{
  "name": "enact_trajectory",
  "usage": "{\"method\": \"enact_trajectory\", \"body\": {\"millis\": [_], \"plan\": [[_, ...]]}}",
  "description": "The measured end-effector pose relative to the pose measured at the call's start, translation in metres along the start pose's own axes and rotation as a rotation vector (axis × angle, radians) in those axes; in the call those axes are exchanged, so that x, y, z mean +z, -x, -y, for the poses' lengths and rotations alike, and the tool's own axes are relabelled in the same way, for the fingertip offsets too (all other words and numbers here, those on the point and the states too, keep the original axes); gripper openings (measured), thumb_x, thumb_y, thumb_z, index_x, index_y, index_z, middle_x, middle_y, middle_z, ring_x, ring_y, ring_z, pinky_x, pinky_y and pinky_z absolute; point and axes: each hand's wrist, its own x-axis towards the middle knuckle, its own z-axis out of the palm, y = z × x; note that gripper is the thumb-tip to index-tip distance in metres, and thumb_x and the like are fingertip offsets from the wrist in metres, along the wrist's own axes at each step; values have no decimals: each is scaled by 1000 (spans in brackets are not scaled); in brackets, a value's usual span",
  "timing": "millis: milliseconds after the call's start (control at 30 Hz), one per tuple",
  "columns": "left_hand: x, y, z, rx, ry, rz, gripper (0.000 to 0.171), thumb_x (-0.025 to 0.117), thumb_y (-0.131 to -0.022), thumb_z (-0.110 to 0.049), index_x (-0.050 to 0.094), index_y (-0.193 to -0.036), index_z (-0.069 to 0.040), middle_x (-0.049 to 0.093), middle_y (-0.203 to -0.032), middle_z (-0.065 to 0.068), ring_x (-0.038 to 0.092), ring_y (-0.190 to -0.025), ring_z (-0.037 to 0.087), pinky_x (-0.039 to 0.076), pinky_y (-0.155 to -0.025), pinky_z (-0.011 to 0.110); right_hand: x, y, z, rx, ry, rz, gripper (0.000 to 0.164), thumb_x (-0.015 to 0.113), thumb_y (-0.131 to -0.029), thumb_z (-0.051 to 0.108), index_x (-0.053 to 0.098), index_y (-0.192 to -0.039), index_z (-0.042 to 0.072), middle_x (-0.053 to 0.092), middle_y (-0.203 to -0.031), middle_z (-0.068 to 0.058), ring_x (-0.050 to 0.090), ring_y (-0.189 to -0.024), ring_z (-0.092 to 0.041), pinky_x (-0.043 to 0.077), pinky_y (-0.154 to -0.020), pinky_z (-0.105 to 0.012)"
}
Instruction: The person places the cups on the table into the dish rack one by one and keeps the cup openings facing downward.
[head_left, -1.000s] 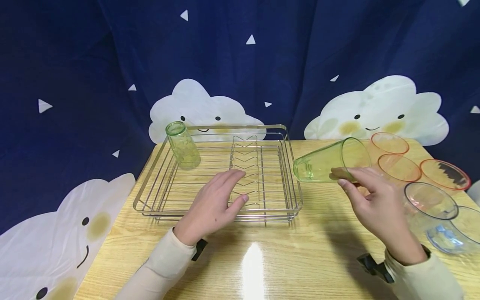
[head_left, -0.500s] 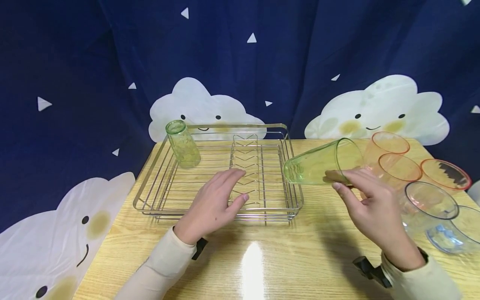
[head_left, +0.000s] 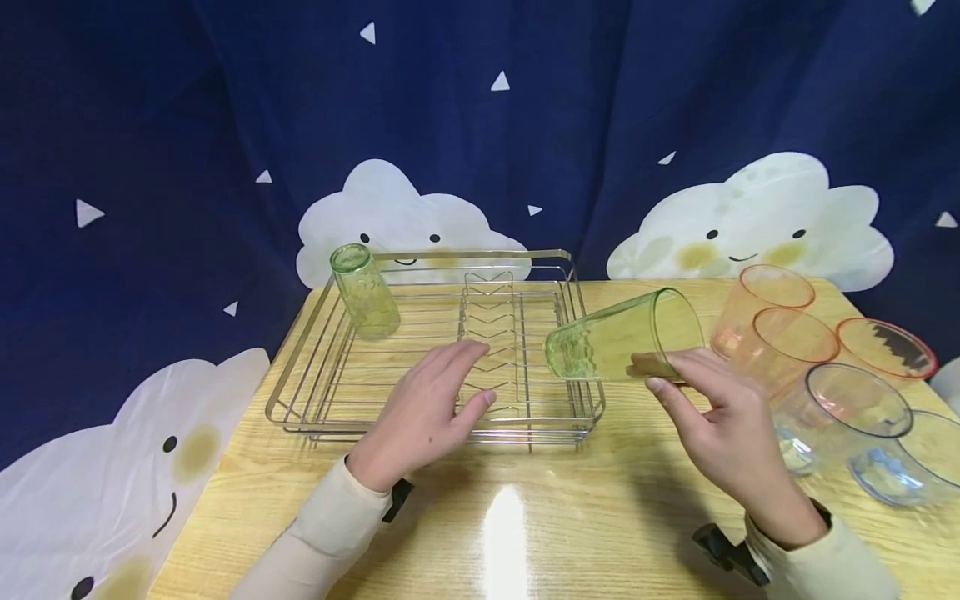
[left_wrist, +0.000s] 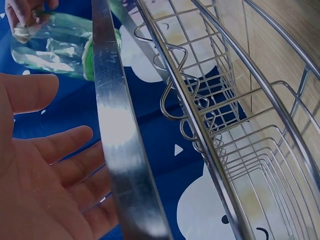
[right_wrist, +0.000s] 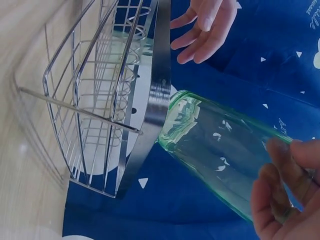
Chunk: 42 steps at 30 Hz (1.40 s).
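Note:
My right hand grips a clear green drinking glass near its rim. The glass lies tilted on its side, its base pointing left and overlapping the right edge of the wire dish rack in the head view. In the right wrist view the fingers and thumb hold the green glass at its open end. My left hand hovers over the rack's front rim with relaxed fingers and holds nothing. A second green glass stands upside down in the rack's back left corner.
Several clear glasses stand at the right of the wooden table: orange-rimmed ones such as this glass, a dark-rimmed glass and a bluish glass. Behind the table hangs a dark blue curtain with clouds.
My right hand has carried the green glass leftward, from beside the rack to over its right edge. The left hand stays in place.

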Motion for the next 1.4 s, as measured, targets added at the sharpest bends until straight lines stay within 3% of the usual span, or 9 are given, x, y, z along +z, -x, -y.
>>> {"method": "enact_trajectory", "body": {"millis": [367,533,1033,1400], "plan": [[1,-3,-3,13,5,6,53,58,-97,-36,51,-143,-10,55,-146,8,50,-137,27,43,-114,44,6,1,1,-36,-83,16,37,68,-80,-18,75,-109,4,75,-101,6,64,-97,3,47,-79,-7],[2,-3,-3,9,6,16,54,58,-97,-36,50,-143,-11,54,-146,8,50,-137,27,43,-114,44,6,2,3,-27,-127,26,37,67,-80,-19,74,-109,3,74,-102,8,65,-97,2,48,-79,-8],[4,-1,-5,17,2,37,57,59,-96,-37,47,-146,-10,54,-147,9,51,-136,28,44,-113,46,17,5,1,-117,-256,24,37,65,-76,-23,74,-105,-2,74,-104,4,68,-100,-3,51,-86,-10],[7,-4,-7,6,7,86,73,63,-92,-49,41,-150,-11,51,-150,7,50,-138,26,41,-116,44,20,6,1,-136,-299,51,36,64,-77,-23,73,-107,-3,74,-105,2,67,-98,-4,49,-79,-11]]}}
